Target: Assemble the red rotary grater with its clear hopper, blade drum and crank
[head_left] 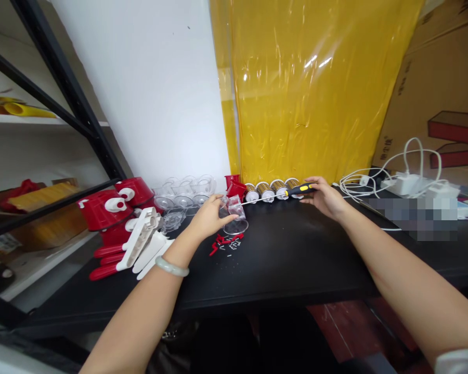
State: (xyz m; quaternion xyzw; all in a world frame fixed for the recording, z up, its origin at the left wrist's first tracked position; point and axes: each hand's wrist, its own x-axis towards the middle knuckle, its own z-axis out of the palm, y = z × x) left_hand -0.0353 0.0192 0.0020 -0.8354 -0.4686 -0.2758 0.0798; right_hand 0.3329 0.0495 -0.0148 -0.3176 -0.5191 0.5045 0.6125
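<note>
My left hand (210, 218) is closed round a clear plastic cup (236, 208) that lies tilted on the black table. In my right hand (322, 196) is a screwdriver (302, 189) with a black and yellow handle, held level. Its long shaft points left, and the tip meets or lies very near the clear cup; the exact contact is too small to make out. Just in front of the cup lie small red plastic parts (220, 241) and several loose screws (234, 245). Behind the shaft, several metal grater drums (263, 191) with white ends stand in a row.
Red housings (105, 210), white handles (142, 236) and red-tipped cranks crowd the table's left side. Several clear cups (183, 189) stand behind my left hand, near red funnel-like parts (234, 185). White cables and chargers (407, 183) lie at right. A yellow-wrapped panel (315, 93) rises behind.
</note>
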